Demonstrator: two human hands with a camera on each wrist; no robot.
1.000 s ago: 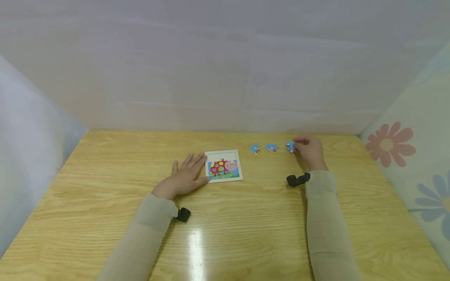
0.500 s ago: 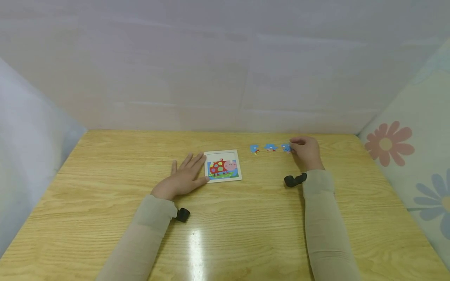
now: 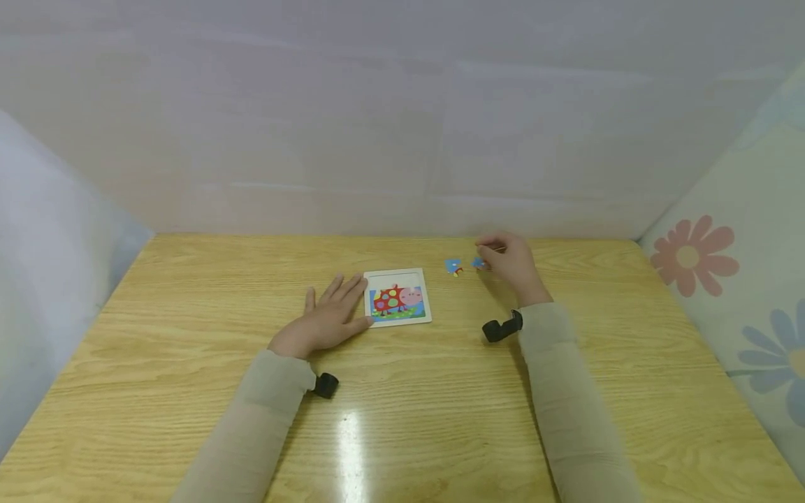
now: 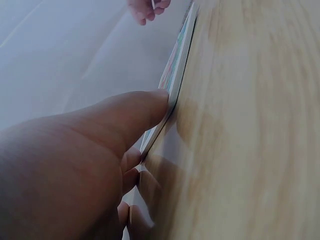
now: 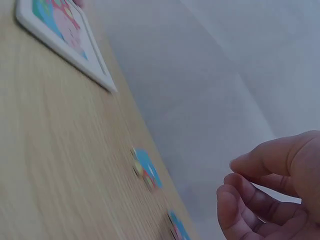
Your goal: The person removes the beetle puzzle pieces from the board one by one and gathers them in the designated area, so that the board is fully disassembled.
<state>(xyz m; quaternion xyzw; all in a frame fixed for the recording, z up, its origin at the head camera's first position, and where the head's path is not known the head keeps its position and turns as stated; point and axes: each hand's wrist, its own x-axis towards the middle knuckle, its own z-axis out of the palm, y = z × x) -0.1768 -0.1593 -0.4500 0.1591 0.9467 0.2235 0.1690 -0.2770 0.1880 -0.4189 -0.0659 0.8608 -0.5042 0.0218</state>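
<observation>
Wooden table (image 3: 428, 391) meets pale wall (image 3: 352, 140). Right hand (image 3: 512, 265) above table, fingers loosely curled, thumb close to forefinger, nothing visible in grasp. Blue puzzle piece (image 3: 479, 263) lies just beside its fingertips; second piece (image 3: 453, 266), blue with red and yellow, farther left, between it and tray. Tray (image 3: 395, 279) white, square; spotted red bug picture (image 3: 396, 302) fills lower part, upper part pale. Left hand (image 3: 321, 325) flat, fingers straight and spread, touching tray's left edge.
</observation>
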